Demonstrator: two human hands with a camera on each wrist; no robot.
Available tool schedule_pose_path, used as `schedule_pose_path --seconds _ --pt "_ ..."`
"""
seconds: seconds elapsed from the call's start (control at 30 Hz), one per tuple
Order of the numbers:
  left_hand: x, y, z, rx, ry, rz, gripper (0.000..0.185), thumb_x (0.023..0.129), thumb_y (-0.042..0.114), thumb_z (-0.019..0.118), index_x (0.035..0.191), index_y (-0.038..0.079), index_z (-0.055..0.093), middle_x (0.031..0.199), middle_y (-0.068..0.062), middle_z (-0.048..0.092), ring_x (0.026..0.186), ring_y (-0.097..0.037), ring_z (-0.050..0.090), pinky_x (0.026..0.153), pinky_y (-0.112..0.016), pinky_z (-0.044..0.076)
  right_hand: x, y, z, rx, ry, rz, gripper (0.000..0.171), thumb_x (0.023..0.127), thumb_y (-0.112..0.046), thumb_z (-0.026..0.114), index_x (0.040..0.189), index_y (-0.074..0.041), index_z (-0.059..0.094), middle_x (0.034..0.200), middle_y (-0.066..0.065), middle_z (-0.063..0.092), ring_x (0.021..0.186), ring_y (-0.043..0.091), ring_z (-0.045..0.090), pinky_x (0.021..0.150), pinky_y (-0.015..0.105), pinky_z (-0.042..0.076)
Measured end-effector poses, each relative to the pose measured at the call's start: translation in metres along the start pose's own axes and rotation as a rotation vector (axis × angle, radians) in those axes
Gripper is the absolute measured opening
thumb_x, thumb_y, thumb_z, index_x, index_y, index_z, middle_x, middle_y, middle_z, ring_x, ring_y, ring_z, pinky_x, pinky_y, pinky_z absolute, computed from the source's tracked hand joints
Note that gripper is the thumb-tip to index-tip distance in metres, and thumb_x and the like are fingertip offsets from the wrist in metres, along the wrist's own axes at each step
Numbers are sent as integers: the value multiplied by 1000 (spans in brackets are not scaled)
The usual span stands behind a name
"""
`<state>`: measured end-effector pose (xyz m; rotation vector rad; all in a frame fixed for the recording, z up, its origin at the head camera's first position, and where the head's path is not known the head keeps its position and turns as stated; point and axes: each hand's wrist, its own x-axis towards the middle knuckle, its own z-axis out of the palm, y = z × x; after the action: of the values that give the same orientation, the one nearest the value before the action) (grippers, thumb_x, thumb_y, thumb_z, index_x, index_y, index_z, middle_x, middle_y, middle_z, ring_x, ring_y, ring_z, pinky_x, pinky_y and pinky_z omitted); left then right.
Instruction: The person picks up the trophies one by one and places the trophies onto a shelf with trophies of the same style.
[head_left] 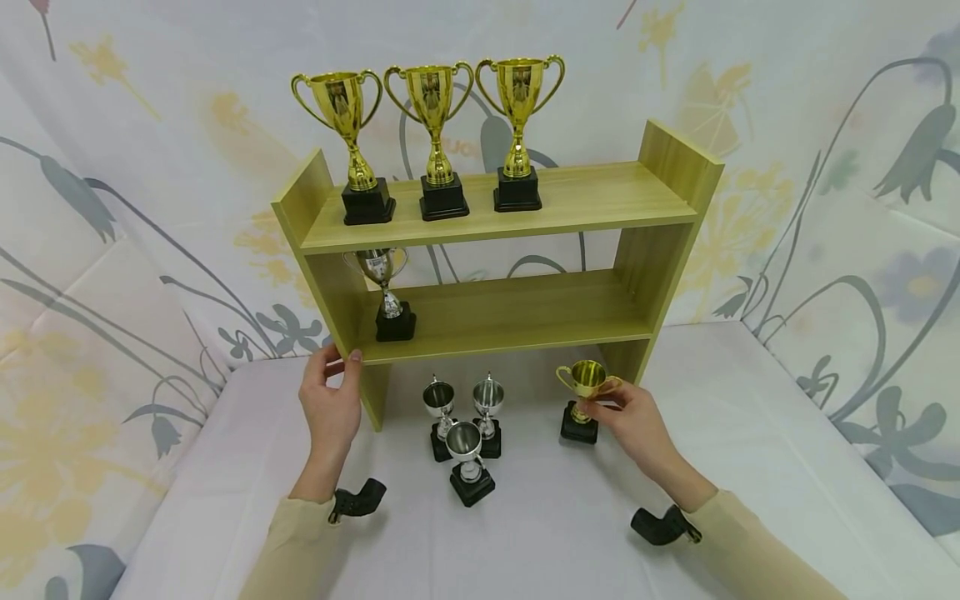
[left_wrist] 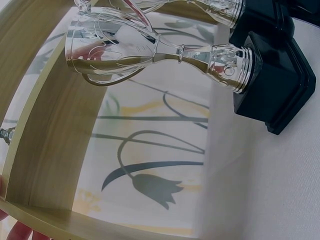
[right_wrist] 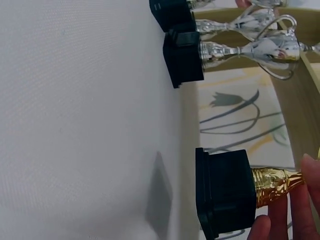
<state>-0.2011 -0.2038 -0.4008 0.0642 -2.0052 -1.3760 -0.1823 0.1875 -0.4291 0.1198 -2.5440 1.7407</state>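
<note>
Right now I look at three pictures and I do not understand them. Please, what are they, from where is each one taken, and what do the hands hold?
No machine here: a person works with bare hands. The wide picture comes from a camera on the head; the other two from cameras on the wrists, so they look tilted. The left hand holds the edge of a wooden shelf. The right hand holds a small gold cup standing on the white table. Three silver cups stand between the hands.
</note>
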Motion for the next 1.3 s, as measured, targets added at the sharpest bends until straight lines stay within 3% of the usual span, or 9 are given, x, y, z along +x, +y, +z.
schedule_pose_path --seconds 0.27,0.57,1.3 --pt "0 -1 0 2 0 -2 31 99 19 61 122 0 63 113 -14 61 98 -17 54 74 -26 46 2 -4 -4 8 6 -49 28 89 -10 75 111 5 66 110 18 69 107 31 65 80 19 51" --pt "0 -2 0 4 0 -9 31 99 21 61 121 1 63 113 -13 61 99 -20 55 76 -28 46 2 -12 -10 61 -28 -65 27 89 -8 74 109 7 64 107 20 71 92 9 68 79 22 54" --pt "1 1 0 5 -3 10 28 98 17 62 119 -1 64 111 -15 61 97 -20 56 75 -28 45 0 -27 -20 63 -5 -108 26 89 -6 74 106 9 63 105 23 71 87 3 68 77 20 54"
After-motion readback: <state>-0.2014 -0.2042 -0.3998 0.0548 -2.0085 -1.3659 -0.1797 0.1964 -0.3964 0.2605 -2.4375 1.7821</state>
